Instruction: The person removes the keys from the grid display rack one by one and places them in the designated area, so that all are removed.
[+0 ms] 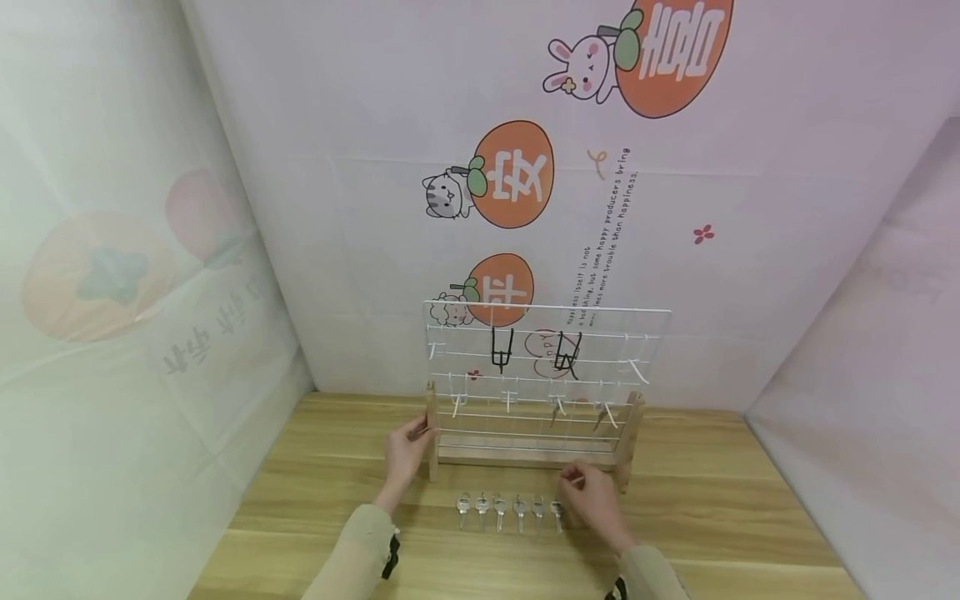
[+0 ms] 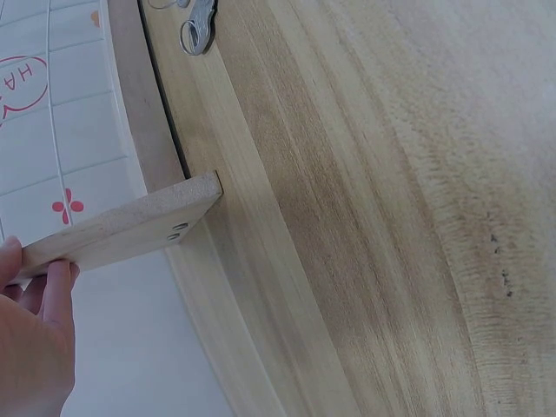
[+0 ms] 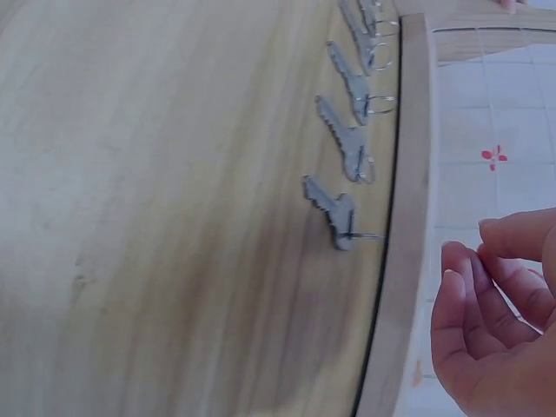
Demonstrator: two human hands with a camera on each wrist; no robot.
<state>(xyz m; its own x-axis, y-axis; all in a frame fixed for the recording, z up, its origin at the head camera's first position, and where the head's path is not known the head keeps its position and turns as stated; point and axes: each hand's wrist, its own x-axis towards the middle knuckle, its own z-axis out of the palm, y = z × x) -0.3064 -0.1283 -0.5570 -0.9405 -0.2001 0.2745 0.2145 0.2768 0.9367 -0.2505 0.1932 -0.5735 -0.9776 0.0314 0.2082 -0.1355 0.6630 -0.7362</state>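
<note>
My left hand (image 1: pixel 406 454) grips the left wooden post (image 2: pixel 130 228) of a white wire rack (image 1: pixel 547 308), thumb on one side and fingers on the other. Several silver keys (image 1: pixel 500 510) with split rings lie in a row on the table in front of the rack. Close to the rightmost key (image 3: pixel 334 217) hovers my right hand (image 3: pixel 499 321). Its fingers are loosely bent, and nothing shows between them. That key lies apart from the fingers, its ring towards the rack's wooden base bar (image 3: pixel 413 174).
White hooks (image 1: pixel 510 400) and two black hooks (image 1: pixel 501 350) stick out from the rack's wires. Thin dark shapes hang near the right-hand hooks, too small to tell. A printed white cloth (image 1: pixel 375 250) stands behind the wood-grain table (image 1: pixel 712 483).
</note>
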